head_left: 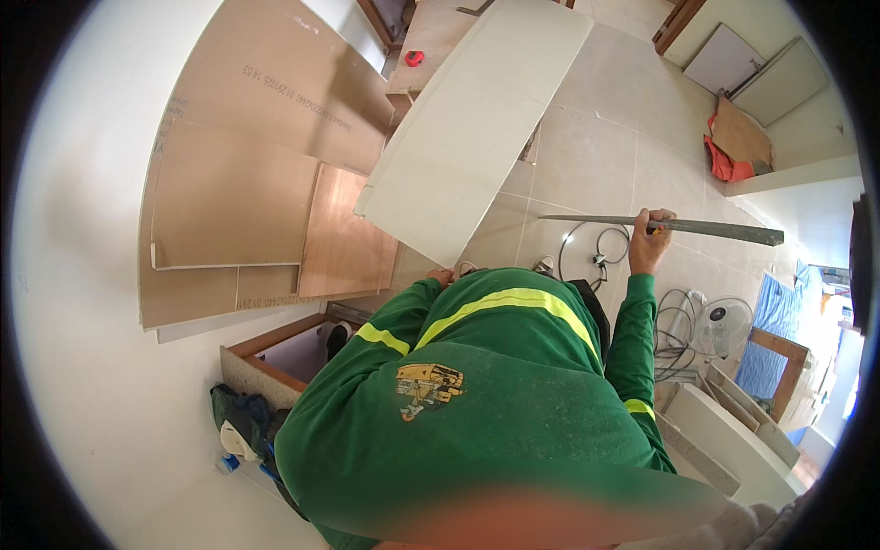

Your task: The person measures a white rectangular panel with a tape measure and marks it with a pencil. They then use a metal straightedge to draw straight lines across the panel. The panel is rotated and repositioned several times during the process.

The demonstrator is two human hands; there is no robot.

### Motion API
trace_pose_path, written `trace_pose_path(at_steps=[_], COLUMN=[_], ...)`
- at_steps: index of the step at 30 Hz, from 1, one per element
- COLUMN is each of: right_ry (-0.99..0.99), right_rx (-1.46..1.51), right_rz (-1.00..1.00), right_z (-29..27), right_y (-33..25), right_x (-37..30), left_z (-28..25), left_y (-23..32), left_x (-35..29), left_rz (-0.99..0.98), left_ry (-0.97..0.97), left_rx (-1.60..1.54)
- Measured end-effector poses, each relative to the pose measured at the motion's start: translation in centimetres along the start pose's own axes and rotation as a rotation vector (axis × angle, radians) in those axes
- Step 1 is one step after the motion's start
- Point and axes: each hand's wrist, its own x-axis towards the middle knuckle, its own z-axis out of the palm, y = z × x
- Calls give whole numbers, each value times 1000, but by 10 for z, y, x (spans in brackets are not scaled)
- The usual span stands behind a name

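Observation:
Raised out to the right, my right hand (651,242) is closed around a long, narrow grey metal bar (724,229). The bar lies crosswise, its thin end pointing left and its wider end to the right. A small dark item with yellow and orange on it (656,228) shows at the same fingers; its kind is unclear. My left hand (442,276) is low in front of my body, by the near end of a long off-white board (486,119). Its fingers are mostly hidden, and whether it touches the board is unclear. The board slants away across a wooden bench.
Large brown boards (229,197) and a smaller wood panel (344,234) lean on the left wall. A red tape measure (414,59) sits on the bench (431,32). Black cable (612,247) lies on the tiles, and a white fan (724,321) stands at right.

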Motion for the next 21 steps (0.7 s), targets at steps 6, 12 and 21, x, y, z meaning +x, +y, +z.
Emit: trace_pose_path(at_steps=[6, 12, 21], right_ry=[-6, -23, -2], right_rx=[27, -16, -58], right_rz=[26, -42, -56], right_z=[-1, 1, 1], right_y=[1, 1, -2], right_x=[0, 0, -1], left_z=[1, -2, 0], left_y=[3, 5, 21], left_x=[-2, -5, -17], left_rz=[-13, -19, -172], left_ry=[-3, -54, 40], left_rx=[-28, 170, -66])
